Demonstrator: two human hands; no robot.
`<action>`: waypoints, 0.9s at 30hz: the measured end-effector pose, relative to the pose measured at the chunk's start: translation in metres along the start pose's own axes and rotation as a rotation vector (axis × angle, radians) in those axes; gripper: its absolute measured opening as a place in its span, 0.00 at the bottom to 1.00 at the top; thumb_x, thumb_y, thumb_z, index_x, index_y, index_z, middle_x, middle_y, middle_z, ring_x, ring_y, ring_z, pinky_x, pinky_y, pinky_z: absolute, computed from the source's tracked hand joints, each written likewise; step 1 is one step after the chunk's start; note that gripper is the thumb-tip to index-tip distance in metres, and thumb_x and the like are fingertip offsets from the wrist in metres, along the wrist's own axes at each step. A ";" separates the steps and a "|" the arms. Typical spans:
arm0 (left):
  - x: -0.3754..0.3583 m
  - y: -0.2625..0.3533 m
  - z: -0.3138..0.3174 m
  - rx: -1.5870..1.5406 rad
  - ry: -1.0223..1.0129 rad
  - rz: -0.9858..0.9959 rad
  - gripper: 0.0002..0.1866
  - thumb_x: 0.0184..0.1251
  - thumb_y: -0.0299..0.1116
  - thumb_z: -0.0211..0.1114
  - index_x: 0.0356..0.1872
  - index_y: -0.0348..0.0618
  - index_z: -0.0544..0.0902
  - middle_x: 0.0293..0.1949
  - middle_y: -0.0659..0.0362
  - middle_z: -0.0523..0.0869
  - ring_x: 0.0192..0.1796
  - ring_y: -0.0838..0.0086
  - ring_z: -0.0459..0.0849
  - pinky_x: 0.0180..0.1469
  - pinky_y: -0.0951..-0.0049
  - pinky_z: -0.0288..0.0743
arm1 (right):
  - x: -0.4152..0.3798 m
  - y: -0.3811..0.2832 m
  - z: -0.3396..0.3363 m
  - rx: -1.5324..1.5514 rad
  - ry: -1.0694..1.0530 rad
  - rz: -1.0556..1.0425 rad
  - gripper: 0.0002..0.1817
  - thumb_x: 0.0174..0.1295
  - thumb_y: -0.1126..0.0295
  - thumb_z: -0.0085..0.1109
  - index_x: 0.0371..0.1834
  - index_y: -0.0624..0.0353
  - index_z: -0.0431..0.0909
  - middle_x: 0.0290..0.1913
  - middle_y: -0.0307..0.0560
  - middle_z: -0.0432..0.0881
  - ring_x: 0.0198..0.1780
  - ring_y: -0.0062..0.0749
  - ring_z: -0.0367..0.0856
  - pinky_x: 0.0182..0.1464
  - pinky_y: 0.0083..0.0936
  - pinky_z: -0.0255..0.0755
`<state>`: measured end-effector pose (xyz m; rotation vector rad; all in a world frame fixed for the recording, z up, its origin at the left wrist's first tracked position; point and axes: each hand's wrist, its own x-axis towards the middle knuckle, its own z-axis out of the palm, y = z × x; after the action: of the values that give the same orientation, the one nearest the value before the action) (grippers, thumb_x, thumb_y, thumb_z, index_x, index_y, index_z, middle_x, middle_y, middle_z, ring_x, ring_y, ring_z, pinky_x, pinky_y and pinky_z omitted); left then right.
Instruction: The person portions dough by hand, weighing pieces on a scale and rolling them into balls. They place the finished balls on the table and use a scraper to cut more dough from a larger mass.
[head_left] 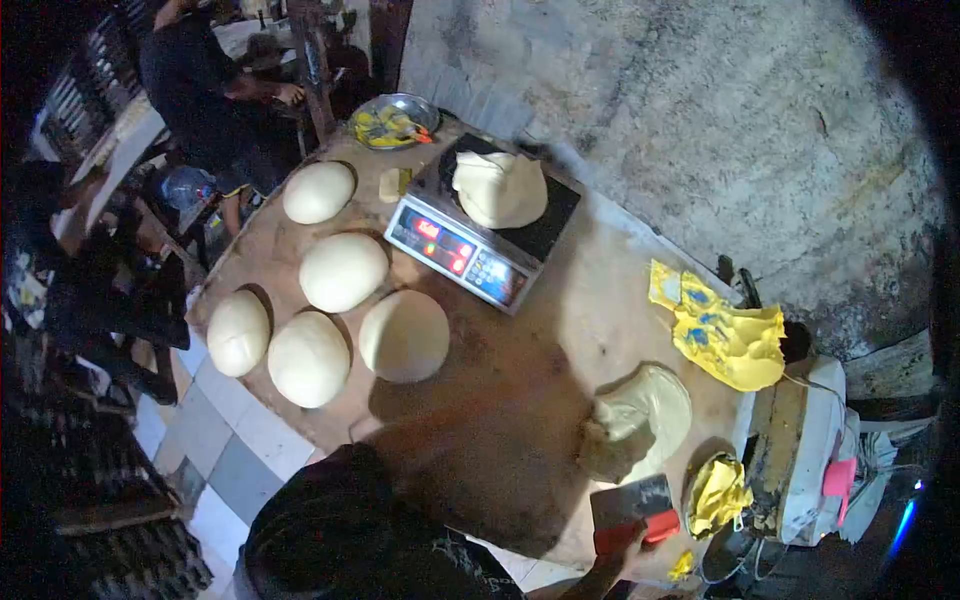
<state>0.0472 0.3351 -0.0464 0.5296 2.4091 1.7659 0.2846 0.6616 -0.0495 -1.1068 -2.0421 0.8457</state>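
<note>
My right hand (630, 550) is closed on the red handle of a dark flat scraper (632, 508) at the table's lower right edge. A soft, folded lump of dough (665, 410) lies just above the scraper. From my dark left sleeve (345, 475) a faint reddish smear runs over the shadowed tabletop; my left hand cannot be made out. Pale dough (505, 195) rests on a digital scale (460, 250) with lit red digits. Several smooth dough balls (343, 272) sit on the left half of the table.
A metal bowl (395, 122) with yellow scraps stands at the table's far corner. Yellow wrapping (730, 335) lies at the right edge, near a container with yellow plastic (718, 495). Another person (195, 85) in dark clothes is at the upper left. A rough wall rises behind.
</note>
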 end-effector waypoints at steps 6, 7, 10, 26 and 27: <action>0.057 -0.060 -0.253 0.350 0.910 -0.132 0.10 0.58 0.38 0.59 0.35 0.43 0.79 0.32 0.45 0.82 0.34 0.55 0.82 0.36 0.58 0.74 | -0.081 -0.236 0.114 0.527 -0.655 -0.119 0.35 0.55 0.68 0.61 0.64 0.65 0.55 0.58 0.54 0.68 0.55 0.38 0.69 0.58 0.32 0.62; 0.073 -0.077 -0.274 0.379 0.949 -0.104 0.12 0.59 0.42 0.58 0.35 0.46 0.80 0.40 0.49 0.82 0.38 0.56 0.81 0.38 0.59 0.75 | -0.097 -0.283 0.136 0.427 -0.654 -0.270 0.34 0.56 0.69 0.60 0.64 0.65 0.55 0.58 0.54 0.68 0.55 0.37 0.69 0.57 0.31 0.63; 0.139 -0.156 -0.276 0.904 0.828 -0.200 0.18 0.59 0.48 0.56 0.38 0.43 0.78 0.43 0.49 0.80 0.40 0.54 0.81 0.41 0.58 0.76 | -0.123 -0.386 0.217 0.284 -0.760 -0.700 0.29 0.56 0.68 0.59 0.59 0.65 0.59 0.50 0.57 0.74 0.49 0.38 0.75 0.50 0.30 0.69; 0.000 -0.120 -0.194 0.437 0.463 0.057 0.19 0.59 0.42 0.60 0.44 0.37 0.74 0.37 0.48 0.78 0.40 0.58 0.77 0.44 0.63 0.72 | -0.226 -0.556 0.460 -0.112 -0.983 -1.155 0.18 0.53 0.69 0.57 0.46 0.61 0.65 0.33 0.64 0.78 0.38 0.60 0.76 0.39 0.45 0.71; -0.018 -0.110 -0.184 -0.270 0.201 -0.048 0.21 0.59 0.45 0.61 0.44 0.37 0.74 0.39 0.49 0.77 0.43 0.58 0.76 0.48 0.63 0.69 | -0.213 -0.545 0.461 0.192 -0.906 -1.139 0.20 0.54 0.68 0.58 0.50 0.62 0.68 0.38 0.61 0.79 0.40 0.52 0.79 0.43 0.38 0.72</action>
<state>-0.0125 0.1333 -0.0934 0.2723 2.2247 2.1695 -0.2308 0.1353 0.0612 0.7390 -2.6397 0.9097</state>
